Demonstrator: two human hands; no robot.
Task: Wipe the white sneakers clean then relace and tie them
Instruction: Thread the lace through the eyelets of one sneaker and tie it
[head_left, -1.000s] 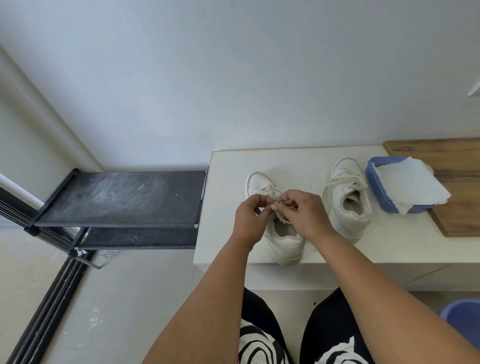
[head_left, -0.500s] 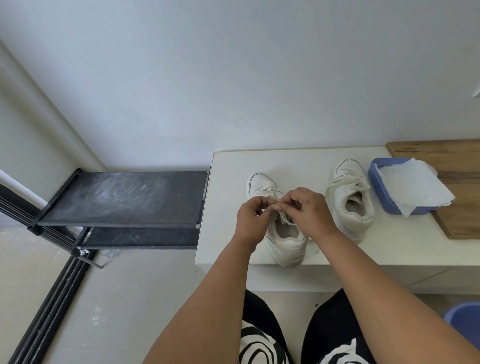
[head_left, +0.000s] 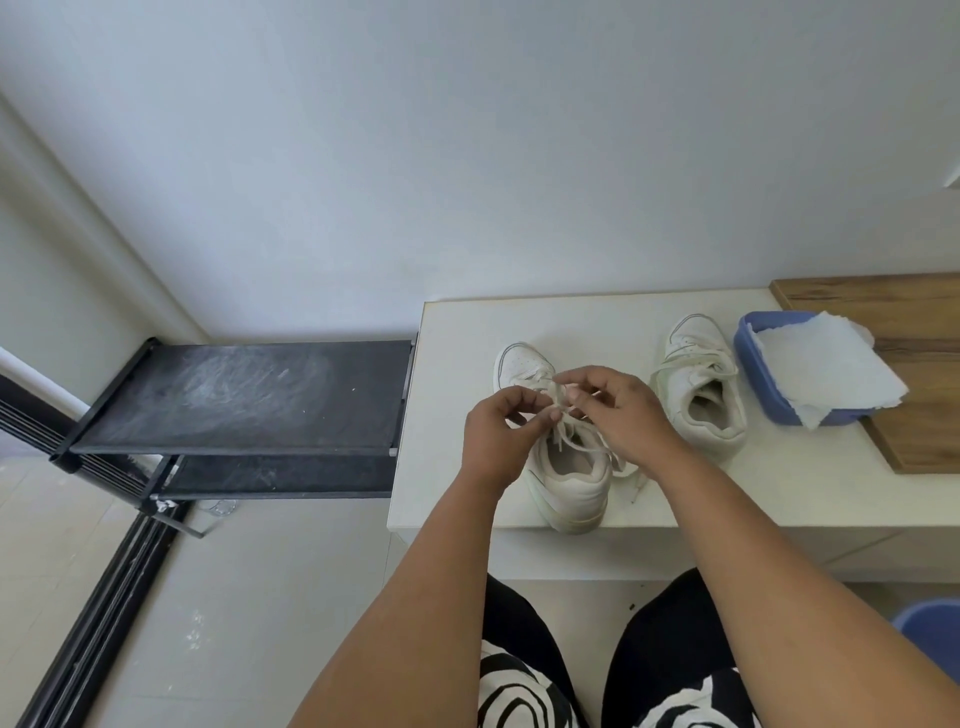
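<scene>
Over near sneaker (head_left: 566, 467): both hands' fingers (head_left: 545, 410) pinching lace (head_left: 558, 389) w/ loop between.

Both hands, left hand (head_left: 498, 436) and right hand (head_left: 623, 415), pinch the white lace (head_left: 558, 395) over the near white leather sneaker (head_left: 566, 483) at the cream surface's (head_left: 457, 415) front edge. The second white sneaker (head_left: 701, 389) stands beside a blue plastic tub (head_left: 758, 384).

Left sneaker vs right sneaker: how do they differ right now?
The left sneaker has both hands on its lace: left hand and right hand pinch it; the right sneaker sits untouched. The left sneaker is nearer the table edge; the right sneaker sits beside the blue tub. Both are white, toes pointing away.
</scene>
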